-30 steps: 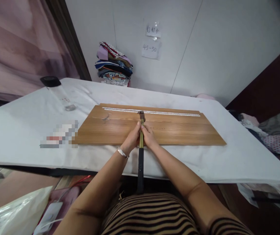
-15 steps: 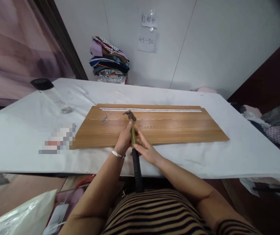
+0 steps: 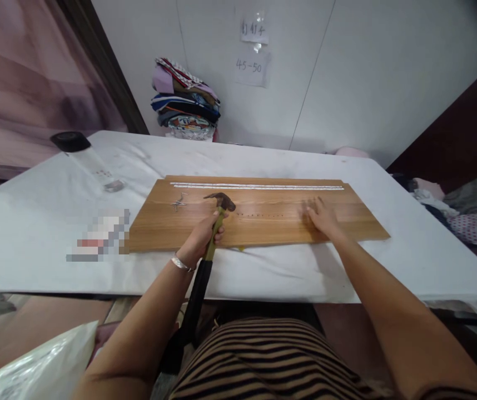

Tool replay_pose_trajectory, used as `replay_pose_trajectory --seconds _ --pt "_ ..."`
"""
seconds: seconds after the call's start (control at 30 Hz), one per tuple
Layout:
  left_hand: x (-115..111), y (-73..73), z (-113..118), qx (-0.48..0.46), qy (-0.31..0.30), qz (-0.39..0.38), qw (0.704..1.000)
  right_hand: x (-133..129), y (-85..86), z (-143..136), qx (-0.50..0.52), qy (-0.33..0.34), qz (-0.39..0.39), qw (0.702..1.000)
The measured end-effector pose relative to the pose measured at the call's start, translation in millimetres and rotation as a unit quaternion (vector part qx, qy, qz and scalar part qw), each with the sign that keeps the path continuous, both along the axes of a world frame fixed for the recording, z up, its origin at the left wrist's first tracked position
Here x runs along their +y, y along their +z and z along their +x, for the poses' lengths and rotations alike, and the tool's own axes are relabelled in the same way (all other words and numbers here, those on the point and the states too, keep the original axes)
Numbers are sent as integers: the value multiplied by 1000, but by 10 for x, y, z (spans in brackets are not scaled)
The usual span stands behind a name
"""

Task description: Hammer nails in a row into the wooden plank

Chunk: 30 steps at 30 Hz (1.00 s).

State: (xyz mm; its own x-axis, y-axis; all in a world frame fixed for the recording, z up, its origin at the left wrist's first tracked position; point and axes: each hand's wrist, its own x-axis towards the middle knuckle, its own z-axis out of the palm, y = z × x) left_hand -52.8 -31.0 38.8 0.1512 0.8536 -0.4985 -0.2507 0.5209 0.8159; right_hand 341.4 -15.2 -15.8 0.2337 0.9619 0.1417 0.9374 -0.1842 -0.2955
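Note:
My left hand [image 3: 202, 233] is wrapped around the upper handle of a claw hammer [image 3: 199, 289], just below its head. The metal head is over the wooden board [image 3: 263, 233], and the black grip slopes down toward my body. My right hand [image 3: 324, 218] is over the right part of the board, fingers apart and slightly blurred, with nothing visible in it. I cannot tell whether it touches the wood. A small pile of nails [image 3: 178, 203] lies on the board's left side. Small dark dots run in a row across its middle, too small to identify.
Two white marked strips [image 3: 259, 186] run along the board's far edge. A clear bottle with a black lid [image 3: 70, 141] lies on the white-covered table [image 3: 25, 228], near a pixelated item [image 3: 99, 236]. Folded clothes [image 3: 186, 100] are stacked by the wall.
My right hand has left the hammer and moved right over the board. My left hand keeps hold of the hammer, whose grip end has swung left. The nails stay put.

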Motion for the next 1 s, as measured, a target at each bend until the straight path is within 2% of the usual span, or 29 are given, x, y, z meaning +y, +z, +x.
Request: replay_pose_trajectory --seconds 0.1,0.23,0.63,1.0 --pt "-45 14 71 17 -4 -5 1000 43 -125 52 -53 -40 -65 996" --pt "-52 25 133 38 -11 -19 999 13 -246 27 -80 -40 -82 993" --pt "15 35 181 99 -28 5 995 -1 -252 55 -66 -40 -73 994" --pt "16 -27 159 105 -34 36 993 -5 -275 75 -55 -35 -57 996"
